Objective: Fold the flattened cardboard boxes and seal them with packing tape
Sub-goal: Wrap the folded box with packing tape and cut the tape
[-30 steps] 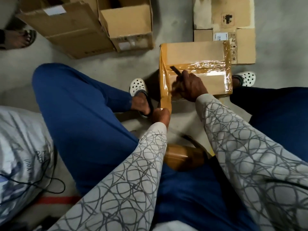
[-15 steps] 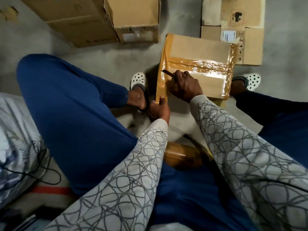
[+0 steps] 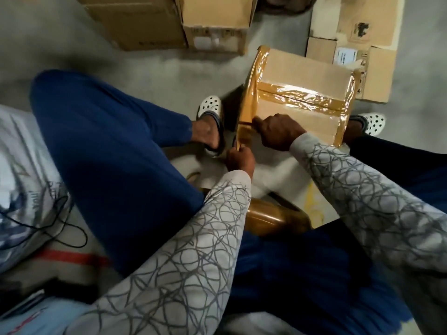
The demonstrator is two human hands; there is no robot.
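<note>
**Asker:** Where did the box [image 3: 302, 68] lie from the hands?

**Watcher:** Ahead of the person, on the floor [image 3: 145, 64] between the two spotted shoes. Its top seam was already taped across. A tape strip [image 3: 247, 110] ran down the box's left edge and on toward the person, so its long axis pointed from the box's far-left corner back to the left hand [image 3: 240, 159].

**Asker:** And what were the hands doing?

**Watcher:** The left hand pinched the free end of the strip just short of the box's near-left corner and seemed to hold it taut. The right hand [image 3: 278, 134] was the nearer one. It rested on that same corner with its fingers curled round a thin dark tool [image 3: 244, 122] laid across the strip. The blur hid what the tool was. A cut there looked like the step in hand.

**Asker:** What about the surroundings?

**Watcher:** The floor was bare grey concrete. The tape roll [image 3: 266, 217] sat nearer the person than the box. Flattened cardboard [image 3: 377, 76] lay just beyond the box to its right. Open cartons [image 3: 215, 18] stood beyond it to the left, and a printed sack [image 3: 19, 165] lay well off to its left.
</note>
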